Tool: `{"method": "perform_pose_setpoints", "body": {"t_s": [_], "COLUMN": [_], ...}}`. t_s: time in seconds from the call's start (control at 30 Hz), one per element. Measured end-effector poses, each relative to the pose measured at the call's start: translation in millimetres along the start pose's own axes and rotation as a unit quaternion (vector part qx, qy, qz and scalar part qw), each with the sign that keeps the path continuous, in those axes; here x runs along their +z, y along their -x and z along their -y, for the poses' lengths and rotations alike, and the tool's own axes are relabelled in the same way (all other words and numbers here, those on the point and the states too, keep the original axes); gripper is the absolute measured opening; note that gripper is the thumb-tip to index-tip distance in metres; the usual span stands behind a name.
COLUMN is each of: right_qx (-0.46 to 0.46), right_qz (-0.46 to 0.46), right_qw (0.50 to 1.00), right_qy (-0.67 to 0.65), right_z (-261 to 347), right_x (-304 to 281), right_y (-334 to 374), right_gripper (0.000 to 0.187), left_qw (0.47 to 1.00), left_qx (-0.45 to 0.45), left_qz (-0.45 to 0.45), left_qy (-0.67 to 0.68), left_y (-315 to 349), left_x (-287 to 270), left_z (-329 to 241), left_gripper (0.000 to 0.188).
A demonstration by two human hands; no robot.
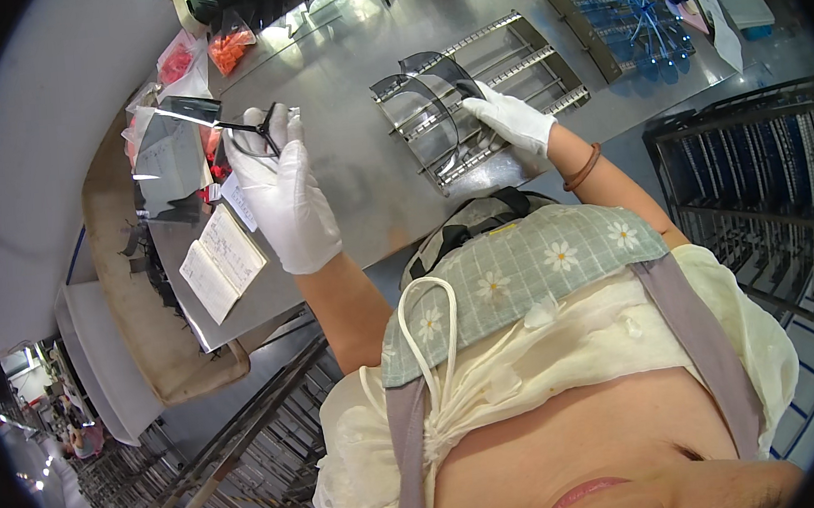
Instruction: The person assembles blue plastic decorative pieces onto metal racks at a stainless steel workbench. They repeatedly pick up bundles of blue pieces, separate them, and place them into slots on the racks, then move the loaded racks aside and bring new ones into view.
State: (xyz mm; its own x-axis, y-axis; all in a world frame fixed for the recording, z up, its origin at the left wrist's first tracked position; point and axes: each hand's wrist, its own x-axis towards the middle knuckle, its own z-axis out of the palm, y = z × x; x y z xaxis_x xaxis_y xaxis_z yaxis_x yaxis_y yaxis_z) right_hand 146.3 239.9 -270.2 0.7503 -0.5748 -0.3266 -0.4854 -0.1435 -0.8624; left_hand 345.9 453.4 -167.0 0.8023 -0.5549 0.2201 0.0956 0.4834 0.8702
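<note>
My left hand (294, 206), in a white glove, is raised over the left part of the metal table (339, 144). Its fingers are closed round scissors (256, 127) with black handles, whose shiny blade points left. A metal slotted rack (506, 57) lies in front of me with dark, see-through curved sheets (433, 107) standing in its left side. My right hand (514, 124), also gloved, is at the rack's middle, its fingers closed on the edge of a dark curved sheet (470, 88). Some of those fingers are hidden behind it.
Another rack (585, 25) with blue see-through sheets stands at the far right. Left of me lie an open notebook (222, 260), a dark clear sheet (166, 159) and a bag of orange bits (230, 47). Tall metal racks (759, 184) flank the table; a brown-edged bin (158, 343) stands left.
</note>
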Motion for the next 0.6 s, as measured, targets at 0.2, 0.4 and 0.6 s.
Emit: {"method": "perform_pose_setpoints", "body": {"t_s": [0.2,0.4,0.6], "right_qx": [0.005,-0.443,-0.399], "right_qz": [-0.043,-0.353,0.030], "right_qw": [0.961,0.767,0.904], "right_qy": [0.275,0.302,0.154], "right_z": [21.7,99.1,143.6], "right_x": [9.2,-24.7,-21.8], "right_y": [9.8,32.2,58.0], "right_gripper": [0.086,0.098,0.088], "left_qw": [0.994,0.988,0.937], "left_qx": [0.050,-0.038,-0.111], "left_qz": [-0.043,0.105,0.324], "left_qy": [-0.083,-0.107,0.068], "left_y": [4.3,19.9,17.3], "left_x": [7.1,19.8,30.3], "left_z": [1.9,-4.7,-2.7], "left_gripper": [0.050,0.046,0.038]}}
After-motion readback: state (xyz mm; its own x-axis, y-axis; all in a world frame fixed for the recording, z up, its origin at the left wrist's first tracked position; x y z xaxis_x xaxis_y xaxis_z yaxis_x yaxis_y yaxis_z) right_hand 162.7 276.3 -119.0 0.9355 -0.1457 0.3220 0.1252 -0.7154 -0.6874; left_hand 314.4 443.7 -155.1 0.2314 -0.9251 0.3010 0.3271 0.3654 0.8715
